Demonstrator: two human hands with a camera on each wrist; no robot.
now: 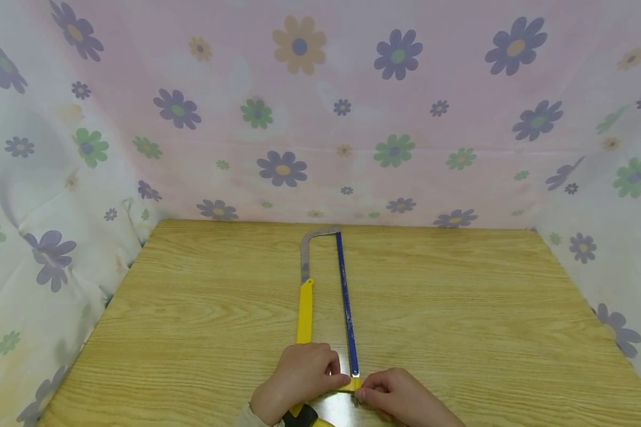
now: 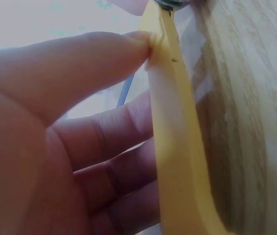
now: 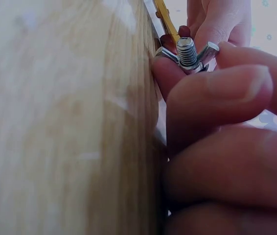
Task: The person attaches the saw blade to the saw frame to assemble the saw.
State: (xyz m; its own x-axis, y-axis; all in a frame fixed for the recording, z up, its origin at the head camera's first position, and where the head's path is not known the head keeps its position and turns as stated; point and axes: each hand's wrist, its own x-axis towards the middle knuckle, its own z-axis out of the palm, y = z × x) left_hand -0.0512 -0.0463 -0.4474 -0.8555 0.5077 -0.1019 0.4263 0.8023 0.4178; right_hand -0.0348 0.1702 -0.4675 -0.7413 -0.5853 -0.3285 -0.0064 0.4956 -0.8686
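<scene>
Right now, the biggest thing around you is the cloth (image 1: pixel 347 130), hung beyond both hands and down either side, its soft folds printed with purple, green and orange flowers on pale pink and white. Under your hands spreads the table (image 1: pixel 470 308), a pale yellow-brown wood grain with a patch of shine in the gap between your wrists.

The saw (image 1: pixel 305 314) lies on that table, running away from your hands toward the cloth. Its smooth yellow frame passes beneath your left hand (image 1: pixel 301 376), which stands in the way of a stretch of it from above; a grey metal bow (image 1: pixel 305 255) curves over at the far end. Nearer you, beside your left wrist and its light sleeve (image 1: pixel 249 417), a black band (image 1: pixel 300 416) shows on the yellow. The straight, narrow blue blade (image 1: pixel 347 302), its paint scuffed, reaches from the bow back to just beyond your fingertips.

Your left hand pinches the yellow frame between thumb and fingers. Your right hand (image 1: pixel 397 394) closes narrowly on the wing nut (image 3: pixel 209 51), shiny metal with two rounded ears, and from its middle, between your fingers, pokes a ridged screw (image 3: pixel 186 49).
</scene>
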